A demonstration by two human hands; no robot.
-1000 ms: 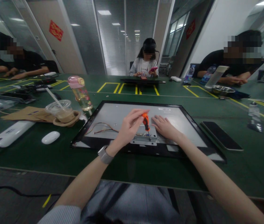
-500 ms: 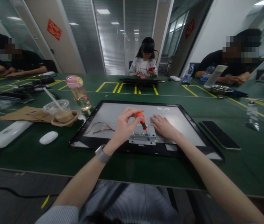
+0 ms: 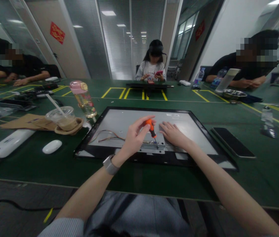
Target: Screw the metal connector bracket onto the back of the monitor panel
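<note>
My left hand (image 3: 137, 133) is closed around the handle of an orange and black screwdriver (image 3: 150, 126), which leans with its tip down at a metal bracket (image 3: 151, 151). That bracket sits near the front edge of a flat display panel (image 3: 114, 118) with a grey back and black frame. Thin coloured wires (image 3: 107, 132) curl over the panel's left part. My right hand (image 3: 173, 134) lies flat on the grey back, fingers stretched out, just right of the screwdriver. Part of the bracket is hidden behind my left hand.
Left of the panel are a white mouse (image 3: 52, 146), an iced drink cup (image 3: 64, 119), a pink-lidded bottle (image 3: 83, 98) and a white device (image 3: 7, 143). A phone (image 3: 233, 142) lies to the right. Several people sit around the green table (image 3: 139, 179).
My left hand has shifted slightly to the right and its fingers have moved around the screwdriver handle. The screwdriver tip stays at the bracket. My right hand has not moved.
</note>
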